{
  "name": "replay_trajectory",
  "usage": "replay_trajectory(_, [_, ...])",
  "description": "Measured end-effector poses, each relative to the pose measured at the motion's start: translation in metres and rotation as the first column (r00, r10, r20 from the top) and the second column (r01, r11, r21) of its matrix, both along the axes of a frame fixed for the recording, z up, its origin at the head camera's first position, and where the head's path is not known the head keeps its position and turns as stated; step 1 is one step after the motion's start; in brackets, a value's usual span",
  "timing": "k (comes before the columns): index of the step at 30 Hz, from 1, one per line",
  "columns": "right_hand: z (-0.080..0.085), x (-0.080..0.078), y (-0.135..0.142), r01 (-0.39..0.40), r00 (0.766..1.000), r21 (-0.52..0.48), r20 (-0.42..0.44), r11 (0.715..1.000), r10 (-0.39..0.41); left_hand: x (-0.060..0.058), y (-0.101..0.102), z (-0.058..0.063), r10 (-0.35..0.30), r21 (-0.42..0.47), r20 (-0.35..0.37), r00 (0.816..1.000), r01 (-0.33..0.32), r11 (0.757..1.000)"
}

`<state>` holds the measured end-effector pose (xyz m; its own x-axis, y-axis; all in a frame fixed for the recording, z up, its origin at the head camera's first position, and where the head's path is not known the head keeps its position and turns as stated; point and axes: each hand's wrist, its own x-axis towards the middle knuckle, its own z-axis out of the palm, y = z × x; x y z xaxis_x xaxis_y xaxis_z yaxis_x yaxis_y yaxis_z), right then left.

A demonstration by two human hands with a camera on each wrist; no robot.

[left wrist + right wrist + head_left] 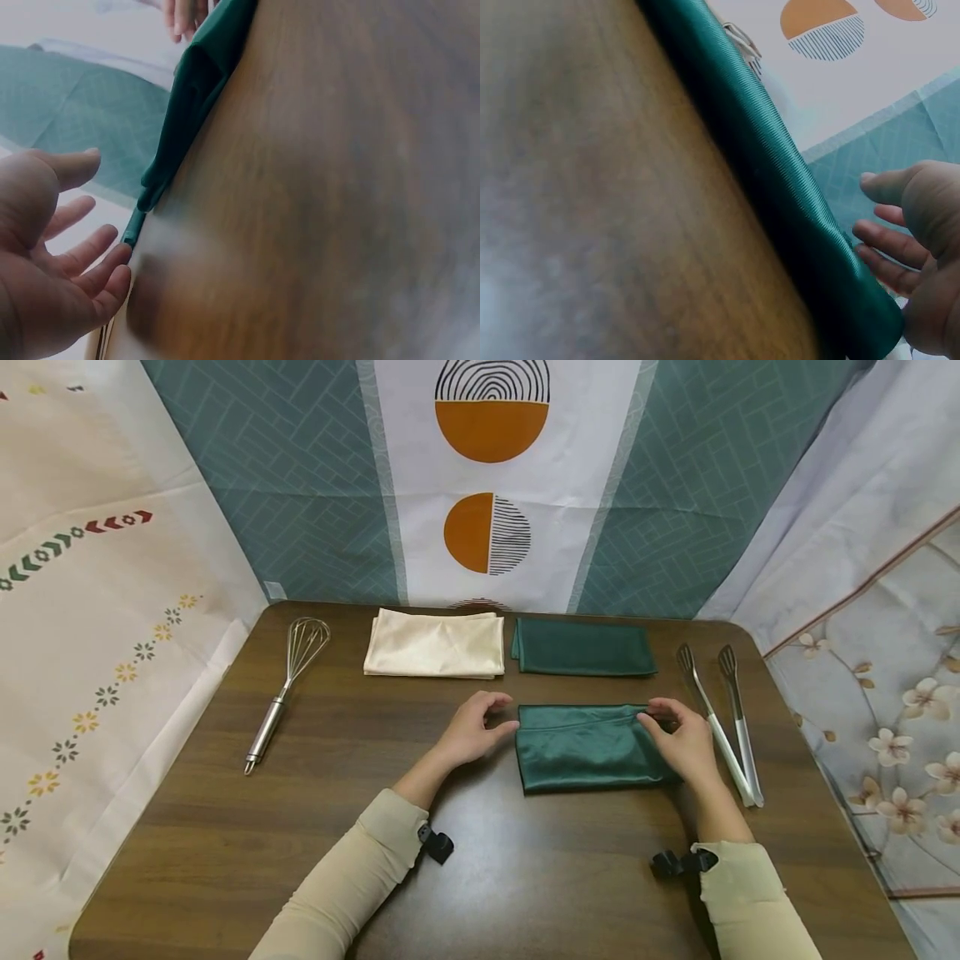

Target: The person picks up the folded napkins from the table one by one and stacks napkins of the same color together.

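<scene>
A shiny green cloth, folded into a rectangle, lies flat on the table in front of me. Beside its left edge is my left hand, thumb and fingers spread apart and loosely bent, holding nothing. My right hand hovers at the cloth's right end and covers part of that edge. In the right wrist view, the thumb and fingers of the right hand stand apart, close to the cloth; whether they touch it I cannot tell.
Behind lie a folded cream cloth and another folded green cloth. A metal whisk rests on the left of the wooden table. White-handled tongs lie spread just right of my right hand.
</scene>
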<state>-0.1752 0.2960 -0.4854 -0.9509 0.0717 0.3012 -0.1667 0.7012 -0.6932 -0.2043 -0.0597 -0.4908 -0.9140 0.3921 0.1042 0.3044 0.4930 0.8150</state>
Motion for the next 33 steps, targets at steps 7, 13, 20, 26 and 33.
replay_trajectory(7, [0.000,0.009,-0.002,-0.016,0.996,0.035,0.086,0.999,0.013,0.002,0.002,-0.001,-0.026,-0.024,0.004,1.000,0.026,0.999])
replay_trajectory(13, [0.003,0.016,-0.007,-0.050,0.989,0.035,0.140,0.998,0.044,0.001,0.001,-0.003,-0.021,-0.036,0.012,1.000,0.022,0.999])
replay_trajectory(20, [-0.003,0.021,-0.010,-0.014,0.992,0.043,0.129,0.999,0.008,-0.001,-0.002,-0.007,-0.010,-0.054,0.008,1.000,0.010,0.999])
replay_trajectory(26, [-0.010,0.021,-0.009,-0.026,0.992,0.032,0.124,0.999,0.022,-0.002,-0.002,-0.009,-0.010,-0.062,0.005,1.000,0.010,0.998])
replay_trajectory(33, [-0.005,0.017,-0.003,-0.119,0.971,0.076,0.217,0.990,0.100,-0.007,-0.002,-0.008,-0.047,-0.055,0.006,0.999,0.047,0.997])
